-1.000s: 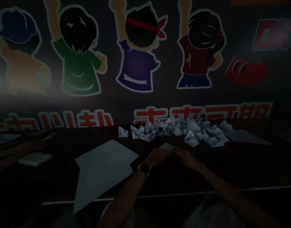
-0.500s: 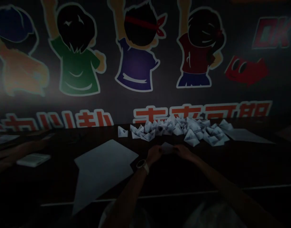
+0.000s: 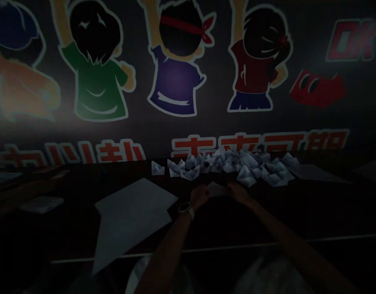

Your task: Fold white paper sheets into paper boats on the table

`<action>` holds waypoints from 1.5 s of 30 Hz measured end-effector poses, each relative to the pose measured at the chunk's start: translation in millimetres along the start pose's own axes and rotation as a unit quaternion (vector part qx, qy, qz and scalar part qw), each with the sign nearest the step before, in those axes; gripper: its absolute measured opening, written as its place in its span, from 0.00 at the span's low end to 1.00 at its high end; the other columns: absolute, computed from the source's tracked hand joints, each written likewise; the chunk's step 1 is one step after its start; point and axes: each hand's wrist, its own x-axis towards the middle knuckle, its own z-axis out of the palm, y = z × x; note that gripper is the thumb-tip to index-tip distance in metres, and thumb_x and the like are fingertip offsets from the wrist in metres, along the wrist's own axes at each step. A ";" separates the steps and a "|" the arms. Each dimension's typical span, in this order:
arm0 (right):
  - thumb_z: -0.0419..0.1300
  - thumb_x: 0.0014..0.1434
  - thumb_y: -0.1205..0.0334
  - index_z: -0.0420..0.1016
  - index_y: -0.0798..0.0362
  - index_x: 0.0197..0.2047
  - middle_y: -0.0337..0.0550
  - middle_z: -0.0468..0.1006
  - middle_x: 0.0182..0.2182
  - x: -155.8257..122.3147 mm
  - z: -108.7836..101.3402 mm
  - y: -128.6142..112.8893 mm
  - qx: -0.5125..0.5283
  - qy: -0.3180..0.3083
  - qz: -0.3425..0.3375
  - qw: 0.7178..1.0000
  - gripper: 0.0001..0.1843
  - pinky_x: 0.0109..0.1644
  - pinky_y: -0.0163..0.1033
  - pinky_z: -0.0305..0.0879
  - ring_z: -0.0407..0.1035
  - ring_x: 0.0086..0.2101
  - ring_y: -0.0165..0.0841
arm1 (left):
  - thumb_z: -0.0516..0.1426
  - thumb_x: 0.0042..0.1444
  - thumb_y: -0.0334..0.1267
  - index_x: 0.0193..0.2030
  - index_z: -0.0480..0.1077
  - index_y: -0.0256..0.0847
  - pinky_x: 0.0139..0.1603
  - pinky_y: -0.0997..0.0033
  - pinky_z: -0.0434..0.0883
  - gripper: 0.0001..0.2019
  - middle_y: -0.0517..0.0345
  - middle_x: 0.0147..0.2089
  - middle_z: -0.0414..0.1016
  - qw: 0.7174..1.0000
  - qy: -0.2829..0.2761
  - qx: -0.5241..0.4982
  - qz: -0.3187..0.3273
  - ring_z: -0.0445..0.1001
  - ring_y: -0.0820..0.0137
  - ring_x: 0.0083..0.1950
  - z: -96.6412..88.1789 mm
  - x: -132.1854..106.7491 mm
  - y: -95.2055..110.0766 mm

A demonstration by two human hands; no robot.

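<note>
White paper is the work in hand: a small sheet [image 3: 216, 189] is held up just above the dark table [image 3: 267, 216], between the left hand [image 3: 199, 197] and the right hand [image 3: 238, 192]. The fingers of both hands seem bunched and pinching its opposite edges, though the dim light hides each finger and how the grip is set. It looks like a folding step, with the sheet partly shaped; the next move seems to call for a firm crease along its edge.

Two hands are at work, with one watch [image 3: 185, 208] on the left wrist. Just beyond the hands lies a heap of paper boats [image 3: 246, 169], roughly three dozen, though they overlap too much for an exact count. One more, a lone boat [image 3: 157, 168], stands apart at the heap's left end. Two large sheets lie flat: one [image 3: 133, 220] left of the hands and one [image 3: 316, 173] at the heap's right end. A cartoon mural [image 3: 175, 81] with four figures fills the wall behind.
</note>
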 end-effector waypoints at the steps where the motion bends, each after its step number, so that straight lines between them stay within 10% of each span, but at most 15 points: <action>1: 0.49 0.61 0.58 0.70 0.55 0.39 0.49 0.75 0.40 -0.4 0.3 -0.4 -0.003 0.003 -0.004 1.000 0.12 0.42 0.35 0.58 0.68 0.41 0.36 | 0.46 0.60 0.42 0.42 0.66 0.40 0.43 0.70 0.65 0.12 0.53 0.45 0.72 1.000 -0.001 0.003 0.003 0.71 0.67 0.46 0.4 -0.1 0.0; 10: 0.50 0.60 0.60 0.70 0.55 0.40 0.50 0.74 0.40 -0.6 6.6 -3.2 -0.051 0.030 0.021 0.998 0.10 0.44 0.39 0.56 0.66 0.42 0.38 | 0.47 0.59 0.39 0.49 0.64 0.38 0.54 0.55 0.58 0.14 0.49 0.50 0.68 0.997 0.035 0.042 0.052 0.65 0.60 0.53 -4.8 -1.3 3.7; 16: 0.50 0.60 0.61 0.70 0.54 0.42 0.49 0.73 0.43 -3.3 5.7 -7.9 -0.087 0.053 0.052 0.993 0.11 0.42 0.41 0.57 0.65 0.45 0.40 | 0.43 0.60 0.31 0.57 0.60 0.41 0.60 0.59 0.55 0.19 0.51 0.58 0.64 0.969 0.032 0.042 0.243 0.60 0.64 0.59 13.3 6.0 30.8; 27: 0.50 0.60 0.54 0.69 0.54 0.40 0.49 0.73 0.41 -9.7 3.7 -12.6 -0.112 0.077 0.056 0.989 0.14 0.43 0.42 0.58 0.66 0.44 0.41 | 0.40 0.60 0.55 0.63 0.53 0.37 0.63 0.57 0.51 0.30 0.47 0.65 0.54 0.973 -0.042 -0.035 0.223 0.52 0.59 0.65 4.3 -24.3 1.6; 37: 0.47 0.59 0.69 0.67 0.57 0.52 0.55 0.68 0.53 -10.7 8.4 -59.9 -0.138 0.106 -0.031 0.984 0.18 0.57 0.47 0.51 0.58 0.55 0.43 | 0.39 0.61 0.53 0.65 0.49 0.36 0.65 0.58 0.46 0.31 0.46 0.68 0.45 0.985 -0.079 -0.006 0.154 0.45 0.62 0.68 -19.6 -45.2 -46.1; 41: 0.44 0.62 0.60 0.61 0.58 0.59 0.52 0.61 0.59 -10.2 37.8 -90.1 -0.072 0.052 -0.153 0.984 0.23 0.61 0.46 0.47 0.51 0.60 0.38 | 0.42 0.61 0.47 0.64 0.49 0.37 0.65 0.59 0.46 0.27 0.47 0.67 0.46 0.983 -0.067 0.011 0.168 0.46 0.64 0.67 -15.4 -43.9 -45.4; 45: 0.41 0.62 0.47 0.56 0.60 0.62 0.54 0.56 0.62 -18.4 41.4 -84.8 -0.027 0.005 -0.106 0.994 0.32 0.63 0.46 0.45 0.48 0.61 0.40 | 0.42 0.61 0.46 0.64 0.49 0.38 0.65 0.59 0.45 0.27 0.48 0.68 0.46 0.985 -0.062 0.013 0.162 0.46 0.65 0.68 -11.4 -44.1 -48.0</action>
